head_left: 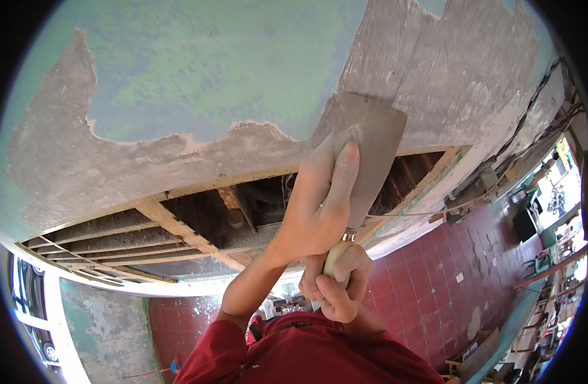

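Both of my hands are on a wide scraper [378, 137] with a flat, dusty metal blade and a pale handle [335, 259]. The blade's broad edge lies against a painted surface [211, 70], where green paint meets bare grey plaster [448, 77]. My left hand [323, 198] is closed on the blade, thumb laid along its face; its other fingers are partly hidden. Lower down, my right hand [345, 281] wraps round the handle. Pale dust coats the fingers of both hands.
Below the plaster runs a framed opening with wooden slats [159, 217] and a dark inside. A thin cord [422, 211] crosses at the right, and dark cables [531, 105] hang along the far right edge. Red floor tiles [428, 281] and a cluttered room lie beneath.
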Demonstrator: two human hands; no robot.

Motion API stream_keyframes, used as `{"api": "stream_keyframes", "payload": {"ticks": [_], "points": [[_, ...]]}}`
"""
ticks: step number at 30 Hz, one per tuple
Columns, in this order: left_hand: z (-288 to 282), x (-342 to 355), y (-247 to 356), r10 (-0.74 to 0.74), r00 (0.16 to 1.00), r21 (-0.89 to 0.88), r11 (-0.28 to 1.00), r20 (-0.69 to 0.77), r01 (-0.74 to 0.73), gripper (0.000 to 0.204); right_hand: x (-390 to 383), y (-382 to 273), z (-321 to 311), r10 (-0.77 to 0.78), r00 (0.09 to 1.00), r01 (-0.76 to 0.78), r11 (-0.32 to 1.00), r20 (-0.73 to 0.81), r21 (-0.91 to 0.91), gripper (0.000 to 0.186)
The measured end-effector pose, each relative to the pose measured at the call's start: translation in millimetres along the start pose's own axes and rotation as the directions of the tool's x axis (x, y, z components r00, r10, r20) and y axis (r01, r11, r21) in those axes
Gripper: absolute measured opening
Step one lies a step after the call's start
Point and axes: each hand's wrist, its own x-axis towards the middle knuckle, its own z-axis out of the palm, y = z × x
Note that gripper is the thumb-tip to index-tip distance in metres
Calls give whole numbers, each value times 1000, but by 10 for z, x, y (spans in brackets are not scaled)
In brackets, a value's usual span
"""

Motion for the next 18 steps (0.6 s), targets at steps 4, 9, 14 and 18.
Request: {"api": "stream_keyframes", "payload": {"ticks": [4,9,14,18], "points": [[-20,-46,-25,-39,999,10,999,16,39,25,-42,8,9,5,1000,-4,1000,-28,16,14],[-39,-28,15,-32,999,11,999,36,31,25,-12,-36,8,12,1000,-13,1000,-11,-6,13],[0,-24,-22,-55,999,-43,998,2,55,26,-62,16,23,48,989,-35,995,-139,97,18],[6,-51,-30,-46,999,-59,997,3,46,28,-87,-4,39,49,989,-37,996,-138,85,18]]}}
